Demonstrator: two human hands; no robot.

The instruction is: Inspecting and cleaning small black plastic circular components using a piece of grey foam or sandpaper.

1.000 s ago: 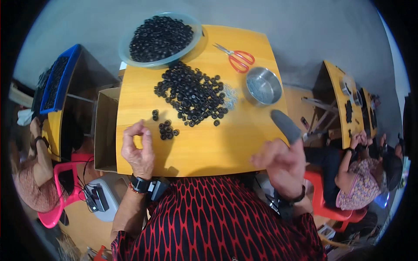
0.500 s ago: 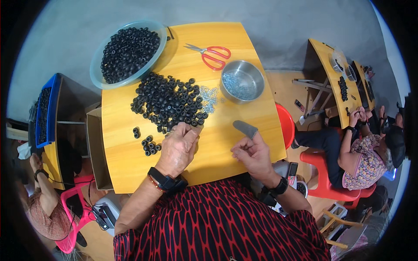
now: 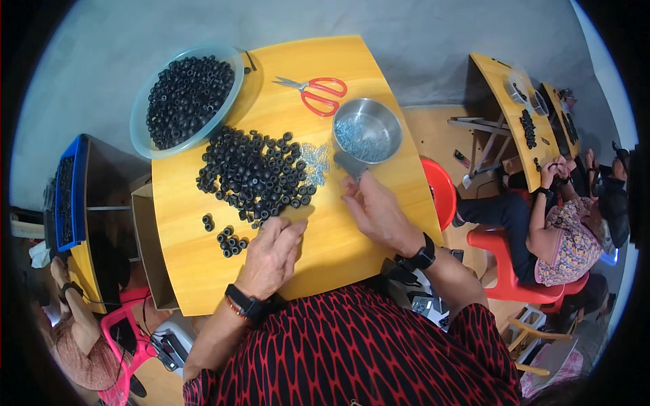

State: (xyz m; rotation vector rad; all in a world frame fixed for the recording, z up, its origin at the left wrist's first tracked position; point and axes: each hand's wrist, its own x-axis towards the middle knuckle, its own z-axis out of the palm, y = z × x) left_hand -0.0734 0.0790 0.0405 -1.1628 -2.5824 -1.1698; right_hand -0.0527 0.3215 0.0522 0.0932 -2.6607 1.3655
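Observation:
My left hand (image 3: 272,252) is closed just below the pile of small black ring-shaped parts (image 3: 250,166); whatever its fingers hold is hidden. To its right, my right hand (image 3: 379,213) has its fingers apart. A grey finger cot (image 3: 351,164) covers its index finger, which points at the scattered small silvery metal pieces (image 3: 315,162). The fingertip is close to the metal bowl (image 3: 386,128), which holds more such pieces. A few black parts (image 3: 232,242) lie apart from the pile, left of my left hand.
A translucent basin (image 3: 140,125) full of black parts stands at the table's far left. Red-handled scissors (image 3: 321,95) lie beyond the pile. A red container (image 3: 440,186) sits off the table's right edge. Other people work at tables on both sides, one on a red stool (image 3: 511,274).
My right hand has moved forward and left, toward the metal pieces and bowl. My left hand has come slightly nearer to me, away from the black pile. The view has shifted a little.

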